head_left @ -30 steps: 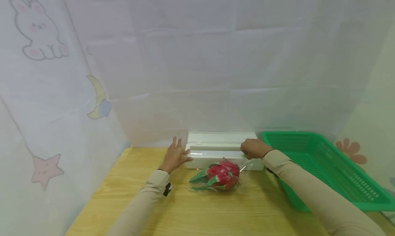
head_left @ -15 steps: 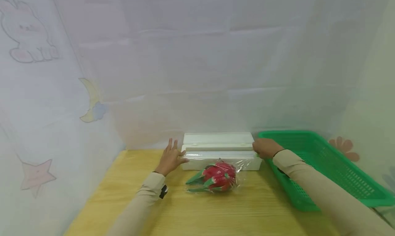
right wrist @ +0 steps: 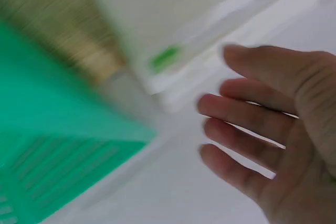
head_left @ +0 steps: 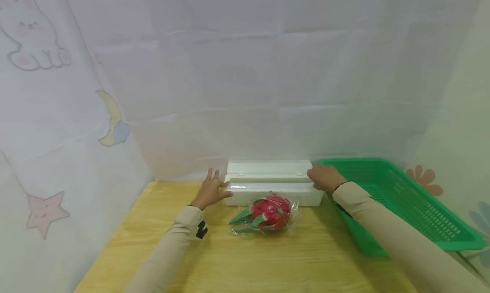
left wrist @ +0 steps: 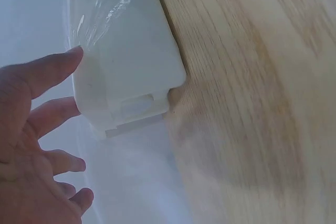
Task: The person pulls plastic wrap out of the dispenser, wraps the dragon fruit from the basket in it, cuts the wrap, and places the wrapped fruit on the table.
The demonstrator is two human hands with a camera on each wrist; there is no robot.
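Observation:
A white cling film dispenser (head_left: 273,197) lies along the back of the table, its long lid (head_left: 269,167) raised behind it. My left hand (head_left: 209,191) is at its left end. In the left wrist view the thumb and index fingertips (left wrist: 76,55) touch the dispenser's edge, where clear film stretches over it. My right hand (head_left: 324,177) hovers by the right end, fingers loosely bent and holding nothing. A green slider (right wrist: 165,59) sits near that end, apart from the fingertips. In front lies a red dragon fruit (head_left: 272,212) with green leaves, under clear film.
A green plastic basket (head_left: 415,199) stands on the right, close to the dispenser's right end, with my right forearm passing over its near side. The wooden table (head_left: 268,263) runs back to a pale cloth wall (head_left: 237,80).
My right hand travelled rightward along the dispenser to its right end, then came slightly back and up. The left hand stayed at the left end. The head view shifted a little.

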